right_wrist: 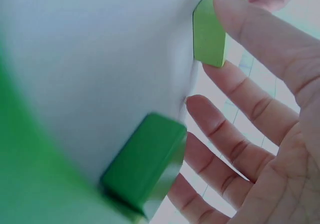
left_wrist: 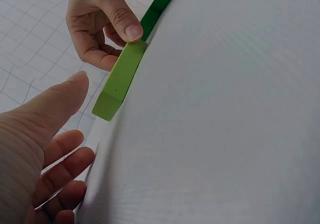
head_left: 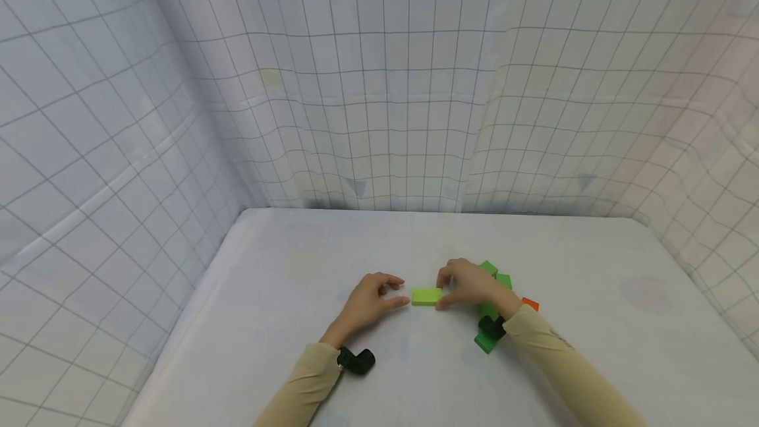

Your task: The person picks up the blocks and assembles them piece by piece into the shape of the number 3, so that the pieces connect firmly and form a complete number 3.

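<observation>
- One bare left hand (head_left: pixel 372 298) lies with thumb and fingers parted and gently curved, loosely open around nothing; its tips end just short of the light green block (head_left: pixel 426 296), a small gap between.
- The light green block sits between the two hands, long side running left to right, its left end free.
- The right hand (head_left: pixel 468 282) pinches the block's right end, thumb on the near side and a finger on the far side — the other fingers are parted and bent.
- Green blocks (head_left: pixel 488 267) lie close together beyond the right hand and partly beneath its wrist; whether the hand touches any of them I cannot tell.
- A darker green block (head_left: pixel 485 341) lies on the near side of that group, and an orange block (head_left: pixel 530 304) peeks out just right of the right wrist.
- Left to right around the room, pale sheets with a dark grid hang: a left sheet (head_left: pixel 89 150), a rippled back sheet (head_left: pixel 385 117) and a right sheet (head_left: pixel 711 183).
- The table (head_left: pixel 237 321) is covered in plain white, its far edge meeting the back sheet.
- Small dark marks run along the right sleeve (head_left: pixel 569 361) — too small to read.
</observation>
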Demonstrator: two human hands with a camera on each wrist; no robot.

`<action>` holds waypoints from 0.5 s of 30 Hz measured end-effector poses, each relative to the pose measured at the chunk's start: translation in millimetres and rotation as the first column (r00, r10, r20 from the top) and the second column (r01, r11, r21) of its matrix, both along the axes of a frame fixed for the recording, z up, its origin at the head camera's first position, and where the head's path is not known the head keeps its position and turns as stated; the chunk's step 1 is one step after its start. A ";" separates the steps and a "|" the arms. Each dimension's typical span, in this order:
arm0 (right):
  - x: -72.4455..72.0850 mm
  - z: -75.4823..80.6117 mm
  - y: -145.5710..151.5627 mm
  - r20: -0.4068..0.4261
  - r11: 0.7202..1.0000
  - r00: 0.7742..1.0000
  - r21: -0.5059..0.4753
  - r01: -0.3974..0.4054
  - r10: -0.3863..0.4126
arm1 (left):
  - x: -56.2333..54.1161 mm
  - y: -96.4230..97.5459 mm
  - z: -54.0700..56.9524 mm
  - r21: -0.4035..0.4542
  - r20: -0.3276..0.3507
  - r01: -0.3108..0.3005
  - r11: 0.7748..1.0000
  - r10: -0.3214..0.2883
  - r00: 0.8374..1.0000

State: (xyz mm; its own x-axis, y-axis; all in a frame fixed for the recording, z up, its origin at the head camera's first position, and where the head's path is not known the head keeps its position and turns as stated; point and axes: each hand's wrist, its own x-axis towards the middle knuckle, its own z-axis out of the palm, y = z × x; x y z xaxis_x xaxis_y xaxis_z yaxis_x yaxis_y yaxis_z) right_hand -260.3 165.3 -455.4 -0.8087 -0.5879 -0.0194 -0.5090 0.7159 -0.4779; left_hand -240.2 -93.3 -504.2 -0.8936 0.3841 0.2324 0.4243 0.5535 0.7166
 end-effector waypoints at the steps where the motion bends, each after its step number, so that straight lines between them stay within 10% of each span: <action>1: -0.2 -0.2 -1.6 0.004 1.000 1.000 -0.002 0.004 -0.004 | 0.5 0.1 0.4 -0.006 -0.003 0.003 1.000 -0.003 1.000; 15: -0.2 -0.7 -17.4 0.016 0.999 0.999 -0.012 0.050 -0.050 | 3.0 0.3 4.1 -0.064 -0.032 -0.008 0.998 0.006 0.999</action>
State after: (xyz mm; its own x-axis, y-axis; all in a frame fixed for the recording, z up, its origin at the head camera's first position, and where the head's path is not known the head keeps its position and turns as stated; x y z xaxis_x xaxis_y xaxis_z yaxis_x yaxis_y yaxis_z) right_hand -260.4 147.9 -456.1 -0.8368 -0.5469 -0.0256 -0.4648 0.7343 -0.4948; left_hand -237.2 -93.0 -500.1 -0.8889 0.3928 0.2357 0.4421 0.6011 0.6657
